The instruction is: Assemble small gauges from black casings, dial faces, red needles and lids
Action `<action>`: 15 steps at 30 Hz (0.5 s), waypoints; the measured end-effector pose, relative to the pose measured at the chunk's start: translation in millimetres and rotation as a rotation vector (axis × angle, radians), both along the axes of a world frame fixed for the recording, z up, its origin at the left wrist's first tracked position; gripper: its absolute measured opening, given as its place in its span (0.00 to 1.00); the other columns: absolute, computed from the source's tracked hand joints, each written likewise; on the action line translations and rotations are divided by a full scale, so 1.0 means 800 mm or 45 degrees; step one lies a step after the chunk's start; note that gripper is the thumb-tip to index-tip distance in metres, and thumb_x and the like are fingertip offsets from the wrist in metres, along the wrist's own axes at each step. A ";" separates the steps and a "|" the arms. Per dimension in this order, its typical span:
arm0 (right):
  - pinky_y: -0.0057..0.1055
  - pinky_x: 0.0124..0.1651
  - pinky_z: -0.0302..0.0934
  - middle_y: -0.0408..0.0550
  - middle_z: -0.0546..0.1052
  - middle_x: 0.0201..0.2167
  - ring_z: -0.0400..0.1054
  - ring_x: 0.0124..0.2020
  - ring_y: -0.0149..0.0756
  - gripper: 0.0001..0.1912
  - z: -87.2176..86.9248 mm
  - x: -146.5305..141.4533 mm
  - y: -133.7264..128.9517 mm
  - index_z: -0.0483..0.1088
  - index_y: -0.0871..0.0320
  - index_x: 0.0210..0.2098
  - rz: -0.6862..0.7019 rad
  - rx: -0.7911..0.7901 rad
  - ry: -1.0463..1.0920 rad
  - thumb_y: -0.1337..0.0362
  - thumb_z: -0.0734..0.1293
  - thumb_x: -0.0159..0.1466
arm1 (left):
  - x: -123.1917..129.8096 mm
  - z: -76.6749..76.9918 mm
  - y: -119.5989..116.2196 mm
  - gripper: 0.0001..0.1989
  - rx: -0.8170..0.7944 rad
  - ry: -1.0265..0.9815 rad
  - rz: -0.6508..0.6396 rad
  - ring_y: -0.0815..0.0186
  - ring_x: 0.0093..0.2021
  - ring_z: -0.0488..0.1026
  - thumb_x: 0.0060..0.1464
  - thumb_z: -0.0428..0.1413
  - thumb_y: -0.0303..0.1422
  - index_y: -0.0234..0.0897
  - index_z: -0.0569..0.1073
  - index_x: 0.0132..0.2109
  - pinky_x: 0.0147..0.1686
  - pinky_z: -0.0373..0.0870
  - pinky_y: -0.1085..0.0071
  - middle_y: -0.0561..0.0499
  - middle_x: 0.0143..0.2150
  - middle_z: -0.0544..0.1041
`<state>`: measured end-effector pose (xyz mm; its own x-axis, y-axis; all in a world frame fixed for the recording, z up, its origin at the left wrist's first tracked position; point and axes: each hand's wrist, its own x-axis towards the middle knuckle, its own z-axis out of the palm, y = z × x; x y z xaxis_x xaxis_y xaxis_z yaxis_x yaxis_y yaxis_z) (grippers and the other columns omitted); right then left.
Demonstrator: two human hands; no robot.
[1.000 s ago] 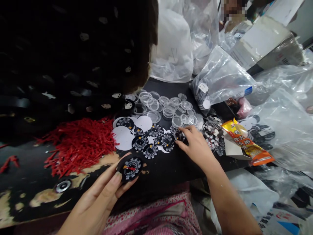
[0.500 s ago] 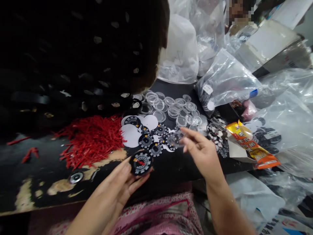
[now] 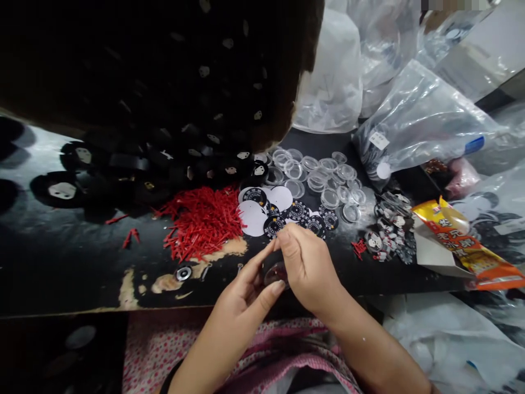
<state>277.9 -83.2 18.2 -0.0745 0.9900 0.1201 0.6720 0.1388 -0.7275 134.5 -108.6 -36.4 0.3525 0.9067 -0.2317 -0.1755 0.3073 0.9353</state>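
Note:
My left hand [image 3: 248,295] holds a round black gauge [image 3: 275,272] near the front edge of the bench, thumb at its lower rim. Over its upper right side, my right hand [image 3: 307,262] is closed, its fingers pressed at the gauge's rim; whether the clear cover lies under them is hidden. Behind the hands lie black dial discs [image 3: 298,210] and white paper discs [image 3: 252,218]. Further back is a spread of clear round covers [image 3: 328,175]. A heap of red pointers [image 3: 203,221] sits to the left.
Overhanging the back left is a large dark shape [image 3: 164,65]. Black round casings [image 3: 61,189] stand at the left. On the right are small metal parts [image 3: 391,230], an orange snack packet [image 3: 467,246] and a clear bag [image 3: 430,120]. A metal ring [image 3: 183,273] lies near the front edge.
My right hand has moved left and down from the dial discs to the gauge in my left hand, and the two hands now meet. The camera view has shifted left.

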 end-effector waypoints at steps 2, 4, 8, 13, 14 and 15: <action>0.31 0.35 0.55 0.43 0.66 0.25 0.62 0.28 0.33 0.21 -0.004 -0.003 0.000 0.61 0.56 0.27 -0.010 0.067 -0.018 0.58 0.50 0.74 | 0.002 0.002 -0.003 0.25 0.047 0.035 -0.018 0.64 0.68 0.62 0.60 0.59 0.38 0.52 0.69 0.63 0.63 0.61 0.71 0.57 0.66 0.69; 0.31 0.35 0.54 0.42 0.65 0.24 0.62 0.28 0.32 0.20 -0.009 -0.006 -0.001 0.59 0.55 0.27 -0.012 0.097 0.009 0.59 0.50 0.74 | 0.002 0.005 -0.004 0.24 0.074 0.094 -0.015 0.64 0.68 0.61 0.61 0.58 0.39 0.51 0.69 0.63 0.64 0.60 0.71 0.57 0.66 0.69; 0.30 0.34 0.54 0.42 0.64 0.24 0.61 0.27 0.31 0.20 -0.014 -0.008 -0.001 0.59 0.55 0.26 -0.021 0.126 0.099 0.60 0.51 0.74 | 0.001 0.008 -0.005 0.24 0.026 0.103 0.009 0.62 0.67 0.63 0.60 0.58 0.41 0.50 0.70 0.62 0.64 0.60 0.69 0.55 0.66 0.70; 0.29 0.38 0.60 0.43 0.71 0.26 0.67 0.31 0.31 0.20 -0.012 -0.006 -0.011 0.69 0.57 0.29 0.034 0.098 0.213 0.57 0.55 0.74 | -0.003 0.012 -0.011 0.24 -0.180 -0.094 0.094 0.58 0.63 0.69 0.54 0.63 0.42 0.48 0.75 0.58 0.62 0.65 0.65 0.52 0.62 0.74; 0.30 0.41 0.61 0.44 0.74 0.30 0.69 0.35 0.32 0.19 -0.011 -0.004 -0.016 0.72 0.57 0.33 0.075 0.117 0.204 0.57 0.56 0.74 | -0.004 0.017 -0.012 0.23 -0.251 -0.154 0.113 0.57 0.62 0.70 0.54 0.63 0.42 0.47 0.75 0.57 0.60 0.68 0.65 0.51 0.62 0.75; 0.32 0.45 0.62 0.46 0.77 0.35 0.71 0.40 0.34 0.17 -0.009 -0.003 -0.022 0.74 0.57 0.39 0.120 0.158 0.177 0.57 0.57 0.74 | -0.005 0.023 -0.015 0.22 -0.323 -0.216 0.129 0.56 0.61 0.71 0.54 0.63 0.42 0.46 0.76 0.56 0.58 0.71 0.64 0.50 0.61 0.75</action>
<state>275.8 -101.0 10.9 -0.1402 0.9564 0.2561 0.5458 0.2904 -0.7859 130.1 -120.6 -17.7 0.3164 0.8599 -0.4006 -0.3642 0.5000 0.7857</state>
